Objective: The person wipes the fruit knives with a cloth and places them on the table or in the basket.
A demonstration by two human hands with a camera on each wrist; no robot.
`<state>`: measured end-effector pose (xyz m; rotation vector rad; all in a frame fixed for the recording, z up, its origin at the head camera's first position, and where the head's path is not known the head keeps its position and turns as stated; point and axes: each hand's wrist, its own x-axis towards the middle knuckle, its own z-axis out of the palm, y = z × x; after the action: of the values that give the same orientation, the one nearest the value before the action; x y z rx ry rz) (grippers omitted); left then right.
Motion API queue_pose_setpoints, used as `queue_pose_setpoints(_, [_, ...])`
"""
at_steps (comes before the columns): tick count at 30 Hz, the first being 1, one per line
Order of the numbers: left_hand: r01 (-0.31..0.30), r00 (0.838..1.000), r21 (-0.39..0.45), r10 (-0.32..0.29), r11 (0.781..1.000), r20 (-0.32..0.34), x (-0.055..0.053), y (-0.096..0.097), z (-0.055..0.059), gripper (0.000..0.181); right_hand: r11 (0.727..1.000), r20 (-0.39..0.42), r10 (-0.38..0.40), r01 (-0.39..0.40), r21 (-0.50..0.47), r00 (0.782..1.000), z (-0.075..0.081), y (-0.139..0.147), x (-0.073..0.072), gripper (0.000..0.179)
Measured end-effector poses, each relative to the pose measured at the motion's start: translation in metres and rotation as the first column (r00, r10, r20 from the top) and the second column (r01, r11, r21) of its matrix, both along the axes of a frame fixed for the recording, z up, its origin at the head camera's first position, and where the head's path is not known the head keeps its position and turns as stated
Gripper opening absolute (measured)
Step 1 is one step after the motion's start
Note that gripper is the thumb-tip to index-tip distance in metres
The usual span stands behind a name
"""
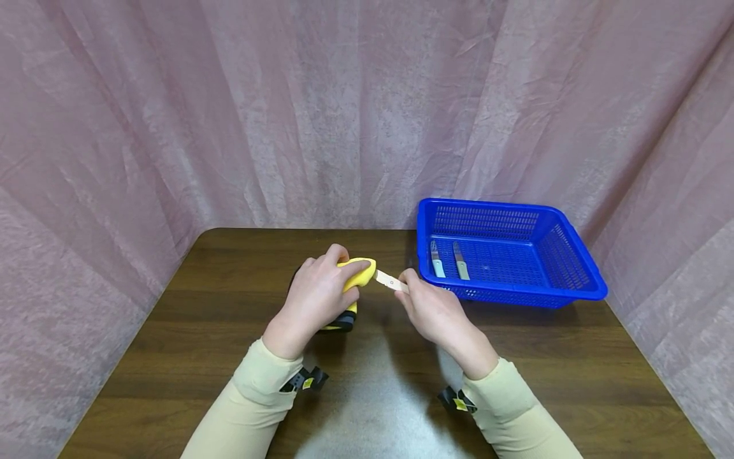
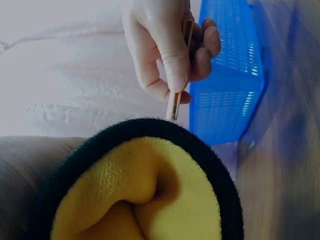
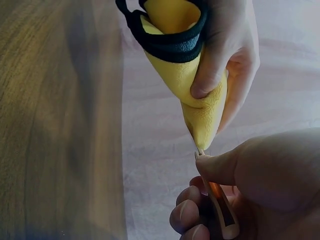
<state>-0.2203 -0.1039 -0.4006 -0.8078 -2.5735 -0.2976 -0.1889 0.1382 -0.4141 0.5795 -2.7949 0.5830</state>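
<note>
My left hand pinches a bunched yellow cloth with a dark edging, its thumb and fingers pressing the folds together. My right hand grips a folding knife by its pale, slotted handle. In the right wrist view, the end of the knife meets the tip of the folded cloth; the blade is hidden, apparently inside the cloth. The left wrist view shows the cloth's open, loose end close up, with the right hand and the knife handle beyond it.
A blue plastic basket stands at the back right of the wooden table, just past my right hand. Two knives lie inside it near the left wall, one light blue, one pale green. Pink curtains hang behind the table.
</note>
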Motion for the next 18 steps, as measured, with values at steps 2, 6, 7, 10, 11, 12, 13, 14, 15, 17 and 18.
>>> queue_pose_setpoints(2, [-0.006, 1.000, 0.001, 0.006, 1.000, 0.007, -0.001, -0.002, 0.000, 0.050, 1.000, 0.000, -0.003, 0.003, -0.002, 1.000, 0.000, 0.000, 0.000, 0.018])
queue_pose_setpoints(6, [-0.020, 1.000, 0.001, 0.020, 1.000, 0.023, -0.003, -0.006, 0.001, 0.050, 1.000, -0.003, -0.006, 0.006, -0.003, 1.000, 0.000, 0.001, 0.000, 0.018])
queue_pose_setpoints(7, [-0.025, 0.999, 0.004, 0.024, 1.000, 0.029, -0.003, -0.007, 0.002, 0.050, 1.000, -0.004, -0.006, 0.006, -0.003, 1.000, 0.000, 0.001, 0.000, 0.018])
queue_pose_setpoints(10, [-0.035, 0.998, 0.015, 0.035, 0.999, 0.045, -0.004, -0.009, 0.002, 0.051, 1.000, -0.007, -0.006, 0.006, -0.002, 1.000, 0.001, 0.001, 0.000, 0.018])
queue_pose_setpoints(11, [-0.039, 0.998, 0.018, 0.038, 0.999, 0.050, -0.004, -0.010, 0.002, 0.051, 1.000, -0.007, -0.006, 0.006, -0.002, 1.000, 0.000, 0.001, 0.000, 0.018])
queue_pose_setpoints(12, [-0.042, 0.998, 0.019, 0.041, 0.999, 0.054, -0.004, -0.011, 0.002, 0.051, 1.000, -0.007, -0.006, 0.006, -0.001, 1.000, 0.001, 0.001, 0.000, 0.018])
queue_pose_setpoints(13, [-0.044, 0.997, 0.021, 0.042, 0.999, 0.058, -0.005, -0.011, 0.002, 0.051, 1.000, -0.006, -0.006, 0.006, 0.000, 1.000, 0.001, 0.001, 0.000, 0.018])
queue_pose_setpoints(14, [-0.045, 0.997, 0.022, 0.043, 0.999, 0.061, -0.005, -0.011, 0.002, 0.051, 1.000, -0.005, -0.006, 0.006, 0.000, 1.000, 0.001, 0.001, 0.000, 0.018])
queue_pose_setpoints(15, [-0.046, 0.997, 0.023, 0.044, 0.999, 0.064, -0.005, -0.012, 0.002, 0.051, 1.000, -0.003, -0.006, 0.006, 0.000, 1.000, 0.001, 0.001, 0.000, 0.018])
queue_pose_setpoints(17, [-0.049, 0.997, 0.024, 0.047, 0.999, 0.066, -0.005, -0.012, 0.002, 0.051, 1.000, -0.002, -0.007, 0.007, 0.001, 1.000, 0.001, 0.001, 0.000, 0.018])
queue_pose_setpoints(18, [-0.051, 0.997, 0.025, 0.049, 0.998, 0.066, -0.005, -0.013, 0.002, 0.051, 1.000, -0.002, -0.007, 0.007, 0.001, 1.000, 0.001, 0.001, 0.000, 0.018])
